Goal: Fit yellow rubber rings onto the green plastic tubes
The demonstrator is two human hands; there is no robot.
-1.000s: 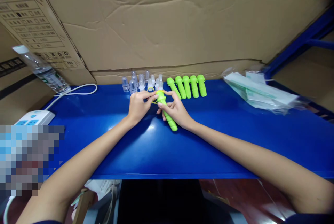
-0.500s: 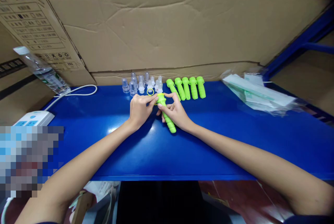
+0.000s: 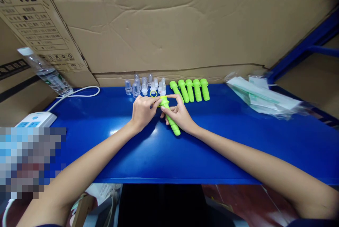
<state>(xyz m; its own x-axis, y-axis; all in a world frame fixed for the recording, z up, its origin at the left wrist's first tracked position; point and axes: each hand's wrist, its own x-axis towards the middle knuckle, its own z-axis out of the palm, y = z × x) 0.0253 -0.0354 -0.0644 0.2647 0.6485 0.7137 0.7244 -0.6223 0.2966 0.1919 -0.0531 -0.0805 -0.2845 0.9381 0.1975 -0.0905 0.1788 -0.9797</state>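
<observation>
My right hand [image 3: 180, 114] is wrapped around a bright green, flashlight-shaped plastic handle [image 3: 172, 124], with its ribbed grip tilted down toward me. The index finger reaches up to the flared head. My left hand [image 3: 143, 111] is closed in a pinch at the left side of that head. A thin yellow ring shows at its fingertips, partly hidden by them. Another yellow ring [image 3: 153, 94] lies just beyond my left hand. Behind it stand several clear plastic caps [image 3: 136, 89] and smaller whitish caps [image 3: 144, 88]. Several matching green handles [image 3: 197, 91] lie in a row to the right.
Plastic-wrapped packets [image 3: 261, 93] lie at the right of the blue table [image 3: 212, 153]. On the left are a leaning water bottle [image 3: 50, 77], a white power strip [image 3: 39, 119] and its cable [image 3: 87, 94]. A cardboard wall [image 3: 169, 36] closes off the back.
Both hands keep hold at the handle's head, with only slight finger movement. The view has shifted a little, so the table items appear slightly lower and farther right.
</observation>
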